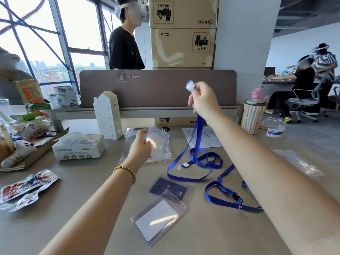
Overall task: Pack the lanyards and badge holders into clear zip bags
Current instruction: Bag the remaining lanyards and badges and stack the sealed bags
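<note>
The right hand (204, 100) lifts a blue lanyard (197, 144) by its clip end above the table (92, 181); the left hand (141, 144) grips a clear zip bag (160, 144). Two badge holders (160, 218) lie nearer.

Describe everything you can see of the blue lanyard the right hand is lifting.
The lifted blue lanyard is a flat woven-looking ribbon. The right hand pinches it near its upper end, raised above the table, with a blurred white-and-blue end piece sticking out above the fingers. The strap hangs down from the hand and its lower part lies looped on the table, where a white tab and a small clear clip show. It lies beside the zip bags under the left hand, near a second blue lanyard.
</note>
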Tool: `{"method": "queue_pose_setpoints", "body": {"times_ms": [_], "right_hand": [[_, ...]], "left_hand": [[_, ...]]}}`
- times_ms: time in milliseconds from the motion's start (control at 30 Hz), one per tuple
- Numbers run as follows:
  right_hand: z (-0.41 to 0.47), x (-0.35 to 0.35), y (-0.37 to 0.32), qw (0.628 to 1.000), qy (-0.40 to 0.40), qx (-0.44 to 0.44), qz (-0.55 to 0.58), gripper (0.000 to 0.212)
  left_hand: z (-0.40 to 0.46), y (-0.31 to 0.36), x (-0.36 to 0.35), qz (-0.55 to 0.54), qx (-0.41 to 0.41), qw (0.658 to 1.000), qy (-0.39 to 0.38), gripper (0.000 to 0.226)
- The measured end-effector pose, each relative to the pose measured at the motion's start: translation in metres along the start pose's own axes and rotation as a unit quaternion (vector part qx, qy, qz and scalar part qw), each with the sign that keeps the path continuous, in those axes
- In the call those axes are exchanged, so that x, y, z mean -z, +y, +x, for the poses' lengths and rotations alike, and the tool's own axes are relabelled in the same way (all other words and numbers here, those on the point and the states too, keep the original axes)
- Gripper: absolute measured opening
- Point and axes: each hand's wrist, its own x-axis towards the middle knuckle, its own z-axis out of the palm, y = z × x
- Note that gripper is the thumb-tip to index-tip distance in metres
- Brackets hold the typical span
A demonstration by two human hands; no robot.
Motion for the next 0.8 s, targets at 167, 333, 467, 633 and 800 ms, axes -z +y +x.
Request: {"method": "queue_pose_setpoints", "body": {"times_ms": [167,333,467,633,800], "right_hand": [[-0.037,-0.024,0.051,0.984,-0.058,0.009,-0.167,0.038],[-0.058,-0.03,0.076,0.942,-0.065,0.049,-0.324,0.037],[-0.064,-0.034,0.087,0.888,-0.104,0.116,-0.433,0.036],[-0.068,-0.044,0.092,0.828,-0.149,0.179,-0.51,0.035],[-0.074,-0.055,0.092,0.793,-0.21,0.169,-0.546,0.019]], "left_hand": [[-0.007,0.0,-0.005,-0.028,0.047,0.998,-0.04,0.033],[-0.01,-0.003,-0.015,0.039,0.019,0.996,-0.073,0.013],[-0.012,-0.007,-0.022,0.102,0.009,0.988,-0.119,0.021],[-0.015,-0.008,-0.025,0.154,-0.009,0.967,-0.202,0.023],[-0.014,-0.01,-0.023,0.133,0.031,0.964,-0.227,0.027]]}}
